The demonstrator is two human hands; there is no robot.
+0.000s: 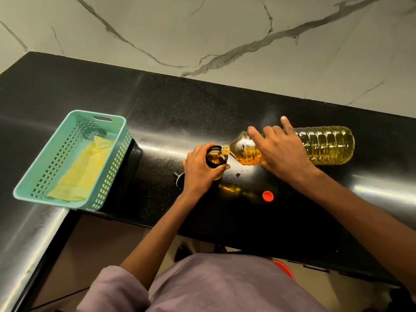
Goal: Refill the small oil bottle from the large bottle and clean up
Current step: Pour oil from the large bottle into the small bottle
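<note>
Your right hand (280, 149) wraps the shoulder of the large oil bottle (324, 145), tipped almost flat with its mouth over the small dark bottle (216, 159), which stands near the countertop's (180, 109) front edge. Your left hand (199, 170) curls round that small bottle. Keep it steady and pour thin, easing the big bottle back as the level climbs. A few drops (238, 174) already lie beside it. The red cap (267, 196) waits nearer the front edge, the yellow cloth (83, 170) in the teal basket (67, 202) at the left end.
</note>
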